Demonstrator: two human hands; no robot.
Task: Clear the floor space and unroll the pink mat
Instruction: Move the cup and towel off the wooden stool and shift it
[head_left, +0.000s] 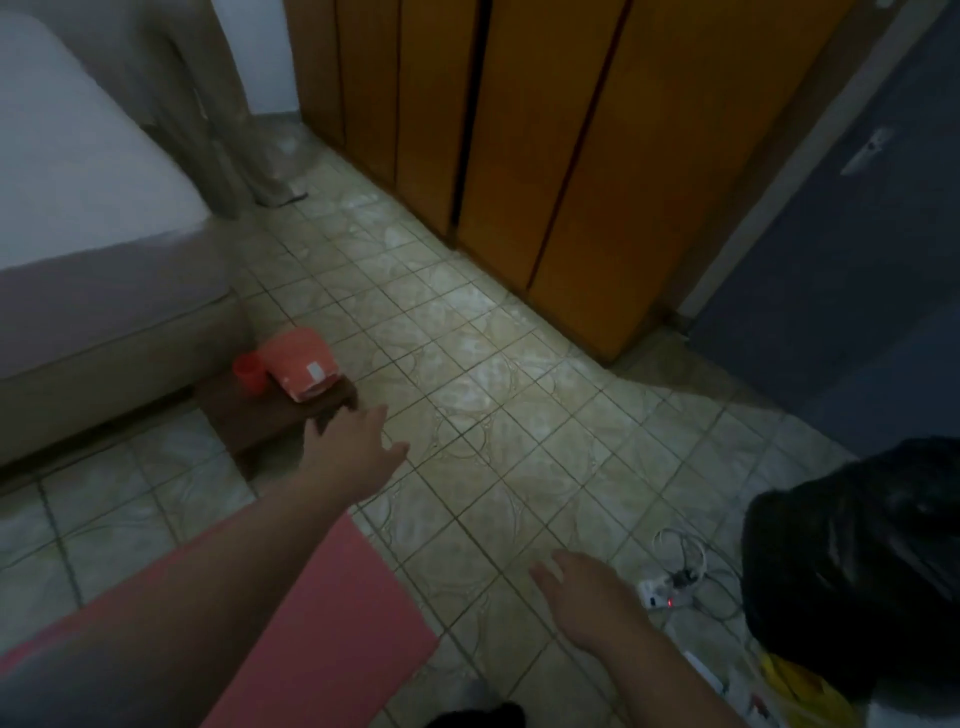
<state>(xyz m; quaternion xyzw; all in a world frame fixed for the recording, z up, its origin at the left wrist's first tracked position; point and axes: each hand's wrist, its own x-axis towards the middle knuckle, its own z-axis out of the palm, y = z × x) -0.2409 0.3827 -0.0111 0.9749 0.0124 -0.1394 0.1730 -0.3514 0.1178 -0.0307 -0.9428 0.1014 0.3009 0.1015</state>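
The pink mat lies flat on the tiled floor at the bottom left, partly hidden under my left forearm. My left hand stretches forward with its fingers apart, at the near edge of a low dark wooden stool. On the stool sit an orange packet and a small red cup. My right hand hovers low over the bare tiles to the right of the mat, fingers spread, holding nothing.
A bed fills the left side. Wooden wardrobe doors run along the back, with a grey door at the right. A black plastic bag, a white power strip with cables and yellow packaging lie at the right.
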